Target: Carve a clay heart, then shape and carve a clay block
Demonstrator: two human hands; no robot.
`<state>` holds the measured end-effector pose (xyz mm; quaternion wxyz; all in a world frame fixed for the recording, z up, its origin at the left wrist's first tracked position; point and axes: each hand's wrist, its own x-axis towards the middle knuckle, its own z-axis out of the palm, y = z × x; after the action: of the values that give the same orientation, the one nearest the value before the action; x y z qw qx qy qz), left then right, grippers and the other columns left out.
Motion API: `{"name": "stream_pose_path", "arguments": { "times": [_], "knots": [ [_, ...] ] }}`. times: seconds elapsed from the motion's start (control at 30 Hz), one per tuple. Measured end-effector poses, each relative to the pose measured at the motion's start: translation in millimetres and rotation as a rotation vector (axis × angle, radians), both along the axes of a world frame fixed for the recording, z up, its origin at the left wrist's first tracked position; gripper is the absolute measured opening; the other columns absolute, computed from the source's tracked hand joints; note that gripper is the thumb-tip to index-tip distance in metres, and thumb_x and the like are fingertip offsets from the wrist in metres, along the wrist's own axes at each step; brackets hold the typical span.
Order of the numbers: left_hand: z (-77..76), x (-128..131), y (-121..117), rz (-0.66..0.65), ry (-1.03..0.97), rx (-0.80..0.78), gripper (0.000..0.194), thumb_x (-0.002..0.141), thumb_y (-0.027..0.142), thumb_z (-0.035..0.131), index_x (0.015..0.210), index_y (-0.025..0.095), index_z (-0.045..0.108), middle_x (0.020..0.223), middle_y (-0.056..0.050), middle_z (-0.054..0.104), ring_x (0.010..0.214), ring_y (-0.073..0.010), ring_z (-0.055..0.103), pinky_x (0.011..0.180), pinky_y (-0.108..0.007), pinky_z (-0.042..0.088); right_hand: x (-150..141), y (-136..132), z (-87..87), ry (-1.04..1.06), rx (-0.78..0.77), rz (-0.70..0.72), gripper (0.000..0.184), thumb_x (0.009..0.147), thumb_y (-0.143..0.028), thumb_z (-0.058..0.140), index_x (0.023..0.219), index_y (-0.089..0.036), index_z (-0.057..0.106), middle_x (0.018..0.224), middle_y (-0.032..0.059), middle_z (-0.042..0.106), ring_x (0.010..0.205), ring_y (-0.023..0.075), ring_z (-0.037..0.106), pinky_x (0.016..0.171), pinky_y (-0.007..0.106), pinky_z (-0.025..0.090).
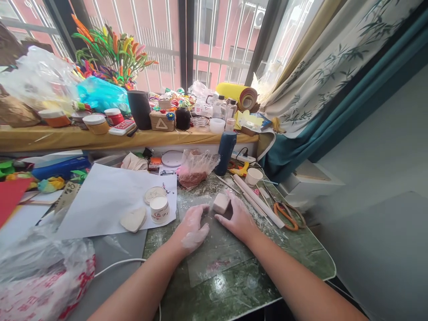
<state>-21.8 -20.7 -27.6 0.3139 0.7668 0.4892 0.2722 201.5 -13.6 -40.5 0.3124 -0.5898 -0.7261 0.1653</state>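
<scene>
A pale block of clay (221, 203) rests on a clear plastic sheet (217, 258) laid over the green marble table (301, 249). My right hand (239, 218) curls around the block's right side, fingers touching it. To the block's left, my left hand (193, 228) rests on the sheet, dusted white, with its fingers bent and nothing visible in them. A white heart-shaped piece (133, 219), a small open white jar (159, 208) and its lid (154, 194) lie on white paper (110, 200) to the left.
Orange-handled scissors (287, 215) and a white rod (257, 200) lie to the right near the table edge. A plastic bag (195, 168), a dark blue bottle (225, 152) and a paper cup (253, 176) stand behind. A cluttered sill (67, 138) runs along the window. A large bag (40, 276) sits front left.
</scene>
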Motion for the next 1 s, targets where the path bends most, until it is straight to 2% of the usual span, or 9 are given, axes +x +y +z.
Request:
{"name": "stream_pose_path", "arguments": {
  "times": [0.2, 0.33, 0.4, 0.5, 0.6, 0.67, 0.8, 0.9, 1.0],
  "knots": [
    [-1.4, 0.3, 0.7, -0.008, 0.009, 0.005, 0.052, 0.081, 0.014, 0.058, 0.133, 0.019, 0.056, 0.135, -0.013, 0.061, 0.131, -0.0302, 0.054, 0.115, -0.051, 0.043, 0.4, 5.2, 5.0, 0.149, -0.045, 0.055, 0.069, 0.081, -0.038, 0.075, 0.146, -0.026, 0.054, 0.149, 0.0114, 0.057, 0.143, 0.0349, 0.047, 0.122, 0.058, 0.032],
    [-1.2, 0.5, 1.1, -0.007, 0.0, 0.003, 0.051, 0.08, 0.014, 0.058, 0.131, 0.019, 0.057, 0.132, -0.013, 0.062, 0.128, -0.0303, 0.056, 0.113, -0.051, 0.045, 1.7, 9.1, 13.2, 0.254, -0.028, 0.019, 0.064, 0.082, -0.038, 0.074, 0.14, -0.022, 0.054, 0.14, 0.014, 0.063, 0.122, 0.0312, 0.064, 0.108, 0.052, 0.05],
    [-0.9, 0.6, 1.1, -0.014, -0.002, 0.007, 0.051, 0.08, 0.013, 0.058, 0.131, 0.019, 0.057, 0.131, -0.013, 0.063, 0.126, -0.03, 0.058, 0.113, -0.051, 0.045, 6.4, 11.2, 28.6, 0.339, 0.024, -0.008, 0.066, 0.083, -0.041, 0.073, 0.141, -0.022, 0.049, 0.137, 0.0149, 0.063, 0.114, 0.0289, 0.067, 0.101, 0.048, 0.055],
    [-0.9, 1.0, 1.3, -0.015, -0.016, 0.029, 0.051, 0.079, 0.012, 0.059, 0.129, 0.021, 0.058, 0.128, -0.011, 0.064, 0.123, -0.0287, 0.059, 0.111, -0.049, 0.047, 17.0, 13.5, 62.6, 0.471, 0.157, -0.024, 0.067, 0.082, -0.043, 0.076, 0.14, -0.024, 0.049, 0.133, 0.0137, 0.063, 0.112, 0.029, 0.066, 0.096, 0.046, 0.056],
    [-1.5, 1.2, 1.3, -0.004, -0.021, 0.032, 0.05, 0.079, 0.013, 0.059, 0.128, 0.021, 0.059, 0.126, -0.01, 0.065, 0.121, -0.0281, 0.06, 0.11, -0.048, 0.048, 23.5, 12.8, 84.9, 0.391, 0.237, -0.023, 0.062, 0.081, -0.041, 0.076, 0.137, -0.027, 0.054, 0.134, 0.0118, 0.062, 0.114, 0.0299, 0.064, 0.098, 0.046, 0.054],
    [-1.9, 1.3, 1.2, -0.004, -0.015, 0.027, 0.05, 0.079, 0.013, 0.059, 0.128, 0.021, 0.059, 0.127, -0.011, 0.065, 0.121, -0.0285, 0.06, 0.11, -0.048, 0.048, 22.0, 10.1, 80.4, 0.25, 0.21, -0.005, 0.059, 0.079, -0.04, 0.076, 0.134, -0.027, 0.058, 0.134, 0.011, 0.063, 0.118, 0.0317, 0.062, 0.102, 0.048, 0.051],
    [-2.2, 1.2, 0.4, -0.006, 0.002, 0.027, 0.051, 0.08, 0.014, 0.06, 0.13, 0.02, 0.058, 0.131, -0.012, 0.063, 0.127, -0.0302, 0.057, 0.113, -0.05, 0.045, 9.5, 1.2, 35.1, 0.019, -0.002, 0.055, 0.074, 0.076, -0.039, 0.076, 0.145, -0.025, 0.053, 0.138, 0.0131, 0.062, 0.13, 0.0359, 0.056, 0.113, 0.056, 0.043],
    [-1.4, 1.2, -0.1, -0.004, -0.003, 0.03, 0.051, 0.08, 0.013, 0.059, 0.131, 0.021, 0.059, 0.132, -0.012, 0.063, 0.128, -0.0302, 0.056, 0.114, -0.051, 0.044, 3.9, -3.7, 6.4, 0.021, -0.031, 0.018, 0.083, 0.079, -0.042, 0.075, 0.153, -0.027, 0.042, 0.147, 0.0127, 0.055, 0.138, 0.0358, 0.05, 0.117, 0.057, 0.038],
    [-0.3, 1.5, 0.0, -0.003, -0.008, 0.023, 0.052, 0.079, 0.012, 0.06, 0.13, 0.021, 0.06, 0.132, -0.011, 0.064, 0.127, -0.0299, 0.057, 0.113, -0.05, 0.045, 5.5, -2.3, -0.5, 0.068, -0.037, -0.028, 0.082, 0.081, -0.05, 0.074, 0.153, -0.026, 0.042, 0.147, 0.0134, 0.056, 0.138, 0.0365, 0.05, 0.116, 0.058, 0.039]
  ]
}}
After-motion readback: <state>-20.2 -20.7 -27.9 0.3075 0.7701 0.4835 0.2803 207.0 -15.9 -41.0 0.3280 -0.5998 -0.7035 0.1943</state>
